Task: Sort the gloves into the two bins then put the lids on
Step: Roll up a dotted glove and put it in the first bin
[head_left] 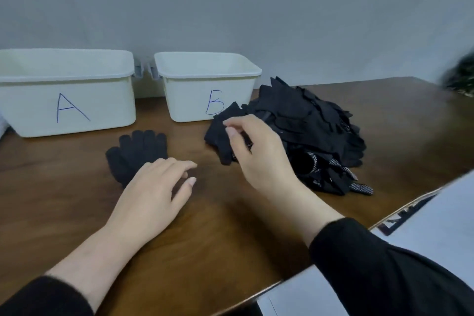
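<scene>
Two white bins stand at the back of the brown table: bin A [38, 110] on the left and bin B [184, 105] beside it, both without lids. A heap of black gloves [315, 131] lies right of bin B. One black knit glove [138, 149] lies flat in front of bin A, fingers pointing away. My left hand [151, 195] rests with relaxed fingers on that glove's cuff end. My right hand [256, 151] pinches a black glove [220, 141] at the left edge of the heap, between thumb and fingers.
A grey wall rises right behind the bins. A white sheet or box [423, 233] with dark print lies at the table's near right edge. A dark blurred object [461, 74] sits at the far right. Small clips [145, 72] show between the bins.
</scene>
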The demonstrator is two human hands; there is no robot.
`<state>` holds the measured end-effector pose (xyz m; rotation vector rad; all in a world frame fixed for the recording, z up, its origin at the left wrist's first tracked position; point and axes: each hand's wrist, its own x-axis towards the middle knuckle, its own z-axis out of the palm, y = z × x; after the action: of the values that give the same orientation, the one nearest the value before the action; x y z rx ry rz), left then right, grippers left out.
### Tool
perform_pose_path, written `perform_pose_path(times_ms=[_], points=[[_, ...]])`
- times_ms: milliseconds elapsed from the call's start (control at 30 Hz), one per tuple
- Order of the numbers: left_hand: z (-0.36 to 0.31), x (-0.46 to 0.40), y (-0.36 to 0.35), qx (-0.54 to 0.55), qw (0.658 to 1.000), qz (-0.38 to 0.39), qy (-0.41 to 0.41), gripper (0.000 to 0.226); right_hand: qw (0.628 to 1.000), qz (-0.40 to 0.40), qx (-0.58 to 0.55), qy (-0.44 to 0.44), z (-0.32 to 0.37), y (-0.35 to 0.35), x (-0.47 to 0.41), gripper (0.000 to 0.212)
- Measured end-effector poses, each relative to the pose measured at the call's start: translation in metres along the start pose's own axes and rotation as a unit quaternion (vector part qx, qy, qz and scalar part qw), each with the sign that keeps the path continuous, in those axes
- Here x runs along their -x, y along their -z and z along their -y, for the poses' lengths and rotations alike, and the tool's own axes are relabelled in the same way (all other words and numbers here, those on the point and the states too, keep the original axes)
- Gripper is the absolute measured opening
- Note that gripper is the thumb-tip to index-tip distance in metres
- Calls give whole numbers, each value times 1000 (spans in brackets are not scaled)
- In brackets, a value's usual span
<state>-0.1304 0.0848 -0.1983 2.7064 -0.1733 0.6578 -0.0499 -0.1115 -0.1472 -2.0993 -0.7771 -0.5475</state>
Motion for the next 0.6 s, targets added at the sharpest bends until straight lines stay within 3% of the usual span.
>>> perform_pose_path(times_ms=[167,367,500,600], points=[[-32,-17,-19,54,999,0,-6,38,993,-15,92,-79,-34,77,-22,21],[-49,-24,-30,96,995,1,-12,39,949,-40,186,-253,-94,131,-9,25],[-43,-23,-29,100,995,13,-8,39,916,-3,156,-370,-116,139,8,54],[-42,-21,-28,105,994,11,-3,40,897,-3,90,-433,-125,139,13,59]])
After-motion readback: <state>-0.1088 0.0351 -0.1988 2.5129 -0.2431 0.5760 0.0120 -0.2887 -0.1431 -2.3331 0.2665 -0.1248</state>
